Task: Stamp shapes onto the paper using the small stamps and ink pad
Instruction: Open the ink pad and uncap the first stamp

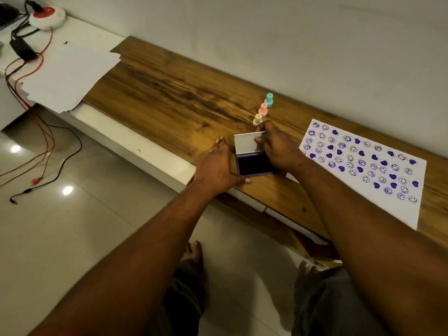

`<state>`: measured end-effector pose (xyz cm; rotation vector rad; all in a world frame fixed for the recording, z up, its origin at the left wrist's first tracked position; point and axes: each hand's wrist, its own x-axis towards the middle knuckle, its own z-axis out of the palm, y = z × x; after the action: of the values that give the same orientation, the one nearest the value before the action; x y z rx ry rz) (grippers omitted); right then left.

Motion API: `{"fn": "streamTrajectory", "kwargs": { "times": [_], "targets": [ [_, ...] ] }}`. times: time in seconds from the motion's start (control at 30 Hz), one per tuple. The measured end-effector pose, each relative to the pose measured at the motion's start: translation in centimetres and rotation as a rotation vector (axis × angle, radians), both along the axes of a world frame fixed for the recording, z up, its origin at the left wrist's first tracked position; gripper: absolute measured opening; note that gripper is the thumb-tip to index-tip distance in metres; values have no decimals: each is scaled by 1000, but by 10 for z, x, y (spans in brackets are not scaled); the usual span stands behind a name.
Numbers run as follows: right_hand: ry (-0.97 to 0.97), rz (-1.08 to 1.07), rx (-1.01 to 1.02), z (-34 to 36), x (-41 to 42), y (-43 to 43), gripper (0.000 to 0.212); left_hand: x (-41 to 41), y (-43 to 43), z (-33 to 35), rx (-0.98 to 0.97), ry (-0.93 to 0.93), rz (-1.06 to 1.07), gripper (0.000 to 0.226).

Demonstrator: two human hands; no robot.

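Right hand (278,147) pinched the raised lid (248,141) of the ink pad (253,166). Left hand (217,167), fingers straight, pressed against the pad's left side, thumb at its near edge.

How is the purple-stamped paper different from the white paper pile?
The white sheet with purple stamped hearts and smileys is covered in prints; the pile of plain white paper is blank. The stamped one is a single sheet, on the right; the pile is several uneven sheets, on the left. Both lie flat.
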<state>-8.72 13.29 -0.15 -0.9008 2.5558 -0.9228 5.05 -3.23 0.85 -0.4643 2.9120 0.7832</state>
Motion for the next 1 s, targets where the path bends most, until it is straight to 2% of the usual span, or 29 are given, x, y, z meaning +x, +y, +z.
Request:
{"fn": "streamTrajectory", "kwargs": {
  "times": [0.33, 0.5, 0.7, 0.9, 1.0],
  "targets": [
    [79, -7, 5, -2, -3, -1, 38, 1, 0, 0, -35, -1, 7, 108],
    [128, -11, 89, -3, -5, 1, 42, 0, 0, 0, -34, -21, 12, 109],
    [124, -4, 139, -2, -5, 2, 41, 1, -1, 0, -46, -11, 2, 106],
    [126, 1, 89, 4, -3, 3, 36, 2, -1, 3, -34, -26, -15, 105],
    [189, -153, -24, 9, -4, 4, 28, 4, -2, 4, -12, -22, -20, 103]
  ]
}}
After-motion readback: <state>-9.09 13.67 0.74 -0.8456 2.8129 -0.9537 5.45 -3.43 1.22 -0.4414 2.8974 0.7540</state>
